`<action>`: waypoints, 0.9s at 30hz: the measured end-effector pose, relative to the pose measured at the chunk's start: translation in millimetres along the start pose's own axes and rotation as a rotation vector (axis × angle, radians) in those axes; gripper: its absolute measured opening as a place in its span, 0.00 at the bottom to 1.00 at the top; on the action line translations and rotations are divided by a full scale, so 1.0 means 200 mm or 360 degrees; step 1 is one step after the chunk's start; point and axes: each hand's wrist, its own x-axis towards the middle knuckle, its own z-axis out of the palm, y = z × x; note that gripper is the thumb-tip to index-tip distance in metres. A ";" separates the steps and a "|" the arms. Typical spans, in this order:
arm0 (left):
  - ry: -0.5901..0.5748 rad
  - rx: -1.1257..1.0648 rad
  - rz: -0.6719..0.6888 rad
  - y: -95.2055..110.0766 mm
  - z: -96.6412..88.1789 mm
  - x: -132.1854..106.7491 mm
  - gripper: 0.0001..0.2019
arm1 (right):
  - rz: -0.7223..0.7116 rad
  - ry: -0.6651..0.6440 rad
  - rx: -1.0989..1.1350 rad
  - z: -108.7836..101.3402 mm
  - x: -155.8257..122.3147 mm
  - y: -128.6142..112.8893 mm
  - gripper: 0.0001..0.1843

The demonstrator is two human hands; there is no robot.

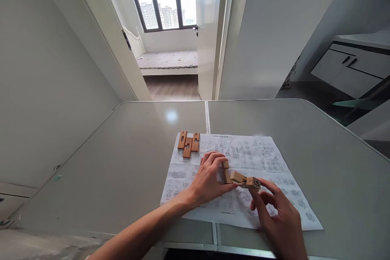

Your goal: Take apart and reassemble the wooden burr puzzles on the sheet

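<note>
Held over the middle of the printed paper (252, 208): small numbered wooden blocks (240, 178), set end to end, and just beside them a notched wooden block (227, 176). Touching or a tiny bit apart? Cannot tell. Likely light, hard and stiff, not squashy, and not easy to break, though perhaps weaker at the cut-out bits. Smooth to look at, so maybe a little slidey. Best to take hold by the flat sides near an end, thumb facing finger, with the notches left free. In the right hand (282, 213), the right end of the numbered wooden blocks, pinched between thumb and finger. In the left hand (209, 175), curled with fingers high and thumb low, the notched wooden block. At the top left corner of the paper, flat and close together, three loose wooden pieces (187, 153) with slots and notches. Under all this, a big worktop (122, 150) with a metal strip (214, 233) down the middle. Lots of flat room to the left and right, and some past the paper too. Much less on the near side, with the edge close below the paper, so best to keep small bits away from there.
</note>
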 end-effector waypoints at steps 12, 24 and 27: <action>0.0016 0.0362 -0.0140 -0.01 0.03 -0.01 0.32 | -0.0087 -0.0049 0.0017 0.00 0.00 0.05 0.20; 0.0052 0.0248 -0.0035 0.01 0.02 -0.02 0.42 | 0.0013 -0.0023 0.0048 0.00 0.01 0.00 0.25; 0.0005 0.0135 0.0109 0.03 0.00 -0.01 0.42 | 0.0015 -0.0025 0.0059 0.00 0.01 -0.01 0.24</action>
